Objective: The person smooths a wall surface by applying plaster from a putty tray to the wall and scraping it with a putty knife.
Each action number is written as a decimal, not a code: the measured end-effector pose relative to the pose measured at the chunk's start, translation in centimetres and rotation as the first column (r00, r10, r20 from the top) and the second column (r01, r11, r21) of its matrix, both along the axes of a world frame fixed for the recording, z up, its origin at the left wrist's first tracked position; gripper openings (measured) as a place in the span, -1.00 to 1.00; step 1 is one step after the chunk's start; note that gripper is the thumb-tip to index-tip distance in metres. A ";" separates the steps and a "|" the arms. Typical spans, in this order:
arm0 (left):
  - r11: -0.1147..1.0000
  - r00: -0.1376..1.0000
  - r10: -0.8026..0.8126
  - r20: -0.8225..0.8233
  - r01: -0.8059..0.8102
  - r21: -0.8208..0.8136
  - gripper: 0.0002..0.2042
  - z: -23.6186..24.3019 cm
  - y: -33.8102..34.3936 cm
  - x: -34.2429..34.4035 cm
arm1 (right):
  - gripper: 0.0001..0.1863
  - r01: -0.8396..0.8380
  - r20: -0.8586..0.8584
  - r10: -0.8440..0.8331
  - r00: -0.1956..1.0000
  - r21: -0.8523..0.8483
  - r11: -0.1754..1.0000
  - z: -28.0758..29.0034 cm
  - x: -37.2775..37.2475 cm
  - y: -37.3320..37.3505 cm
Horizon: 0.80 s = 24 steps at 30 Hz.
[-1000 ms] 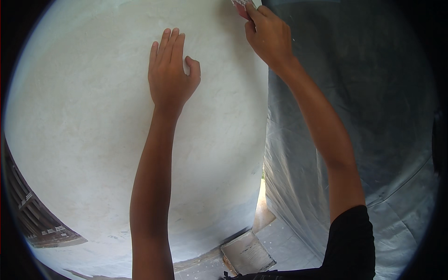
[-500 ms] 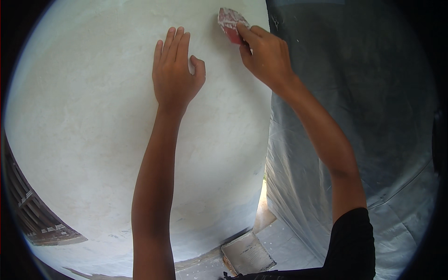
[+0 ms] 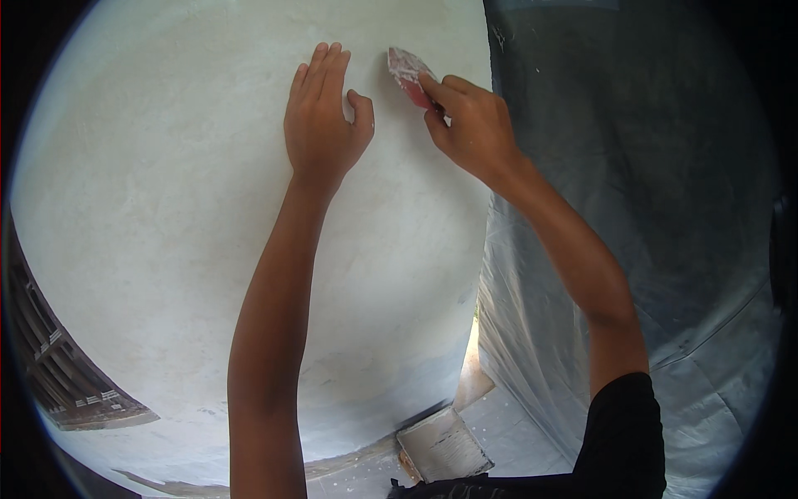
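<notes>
**Red scraper at the pale wall, left of the dark sheet**

The red scraper (image 3: 407,65), its face smeared white, is at the pale wall (image 3: 166,208), just left of the dark sheet (image 3: 665,166); whether its edge touches, I cannot tell. The right hand (image 3: 475,125), at the sheet's left border, has its fingers clenched on the scraper. The left hand (image 3: 322,125), farther left of the sheet, has fingers outstretched, grasping nothing, palm toward the wall.

The step looks like smoothing. To do it well, I'd hold the scraper at a shallow, even tilt, press lightly, overlap each stroke, and ease off near the sheet so its border stays clean.
</notes>
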<state>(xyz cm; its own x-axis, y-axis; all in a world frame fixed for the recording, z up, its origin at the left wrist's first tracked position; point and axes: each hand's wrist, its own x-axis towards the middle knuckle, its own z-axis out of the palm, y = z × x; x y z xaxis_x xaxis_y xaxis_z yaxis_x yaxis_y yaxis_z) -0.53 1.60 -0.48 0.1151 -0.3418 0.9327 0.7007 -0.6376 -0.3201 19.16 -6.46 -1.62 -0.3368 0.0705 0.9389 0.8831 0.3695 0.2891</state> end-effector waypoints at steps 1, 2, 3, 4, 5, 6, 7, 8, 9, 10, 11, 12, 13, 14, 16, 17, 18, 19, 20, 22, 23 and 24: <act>1.000 1.000 -0.007 -0.022 0.007 -0.008 -0.55 0.0 -0.1 -0.3 | -0.65 -0.004 -0.002 0.004 1.000 0.000 1.000 0.9 -0.4 -0.3; 1.000 1.000 -0.014 -0.027 0.014 -0.008 -0.55 0.1 -0.4 -0.4 | -0.66 0.018 -0.022 -0.016 1.000 0.097 0.995 2.5 -0.3 -0.4; 1.000 0.997 -0.005 -0.078 0.003 -0.029 -0.54 0.4 -0.7 -0.9 | -0.68 0.044 -0.042 -0.036 0.998 0.196 0.980 4.0 -0.2 0.0; 0.999 0.992 0.003 -0.129 -0.010 -0.049 -0.54 0.7 -1.0 -1.4 | -0.68 0.053 -0.048 -0.045 0.998 0.200 0.978 5.3 -0.1 0.7; 0.999 0.991 -0.008 -0.134 0.002 -0.043 -0.54 1.0 -1.2 -2.0 | -0.61 0.118 -0.057 -0.109 0.992 0.220 0.968 6.7 0.0 1.6; 0.998 0.977 0.033 -0.209 -0.045 -0.050 -0.53 1.3 -1.3 -2.9 | -0.53 0.177 -0.068 -0.165 0.984 0.237 0.955 7.5 0.0 2.4; 0.995 0.957 0.071 -0.282 -0.089 -0.054 -0.53 1.4 -1.5 -3.4 | -0.53 0.186 -0.075 -0.173 0.982 0.242 0.952 7.7 0.1 3.1; 0.995 0.956 0.067 -0.286 -0.084 -0.049 -0.53 1.5 -1.5 -3.7 | -0.62 0.185 -0.033 -0.183 0.982 0.292 0.938 7.5 0.1 4.1; 0.995 0.950 0.073 -0.302 -0.089 -0.039 -0.52 1.4 -1.5 -3.8 | -0.71 0.183 0.010 -0.198 0.980 0.342 0.922 7.2 -0.1 4.6; 0.996 0.945 0.076 -0.319 -0.090 -0.029 -0.52 1.3 -1.4 -3.7 | -0.71 0.195 0.005 -0.209 0.978 0.344 0.918 6.2 0.1 4.9; 0.995 0.943 0.078 -0.323 -0.092 -0.028 -0.52 1.1 -1.2 -4.1 | -0.68 0.183 -0.006 -0.192 0.981 0.319 0.930 4.6 -0.5 5.1; 0.994 0.946 0.087 -0.312 -0.102 -0.031 -0.52 1.0 -1.3 -4.2 | -0.65 0.172 -0.017 -0.175 0.984 0.297 0.939 3.2 -1.3 4.5; 0.993 0.949 0.096 -0.302 -0.111 -0.034 -0.52 0.9 -1.2 -4.3 | -0.65 0.173 -0.020 -0.175 0.984 0.299 0.939 1.7 -2.0 3.8; 0.994 0.949 0.090 -0.303 -0.105 -0.034 -0.53 1.0 -1.3 -4.3 | -0.60 0.165 -0.027 -0.163 0.986 0.206 0.965 0.1 -2.4 2.5; 0.995 0.949 0.079 -0.304 -0.092 -0.029 -0.53 1.0 -1.2 -4.0 | -0.54 0.172 -0.045 -0.168 0.985 0.106 0.979 -0.8 -2.3 1.5; 0.996 0.951 0.080 -0.299 -0.091 -0.024 -0.54 1.0 -1.2 -3.8 | -0.54 0.119 -0.063 -0.112 0.992 0.107 0.987 -0.6 -2.0 0.9; 0.997 0.950 0.064 -0.307 -0.077 -0.030 -0.54 0.9 -1.2 -3.8 | -0.55 0.068 -0.083 -0.059 0.995 0.104 0.992 -0.3 -1.9 0.2; 0.995 0.949 0.087 -0.302 -0.098 -0.021 -0.54 1.0 -1.3 -3.8 | -0.59 0.105 -0.124 -0.089 0.988 0.129 0.986 1.1 -1.7 0.3; 0.992 0.948 0.116 -0.297 -0.125 -0.010 -0.54 1.1 -1.3 -4.0 | -0.60 0.139 -0.150 -0.116 0.982 0.149 0.979 2.8 -1.9 0.2; 0.993 0.948 0.108 -0.300 -0.117 -0.012 -0.54 1.1 -1.2 -4.0 | -0.60 0.182 -0.178 -0.152 0.972 0.165 0.969 5.5 -1.4 0.8; 0.993 0.948 0.109 -0.298 -0.117 -0.012 -0.55 1.0 -1.2 -3.8 | -0.60 0.254 -0.185 -0.224 0.957 0.160 0.954 6.8 -0.7 1.4; 0.993 0.948 0.105 -0.300 -0.114 -0.011 -0.55 1.0 -1.1 -3.7 | -0.60 0.323 -0.191 -0.292 0.937 0.158 0.933 7.7 -0.1 1.9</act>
<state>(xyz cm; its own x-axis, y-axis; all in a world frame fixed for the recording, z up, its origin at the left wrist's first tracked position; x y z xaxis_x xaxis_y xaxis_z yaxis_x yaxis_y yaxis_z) -4.24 0.49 0.48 0.4246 -0.2856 0.8592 0.6420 -0.5742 -0.5081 19.02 -4.51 6.10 -0.1685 -0.0329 0.9852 0.9852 0.0264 0.1694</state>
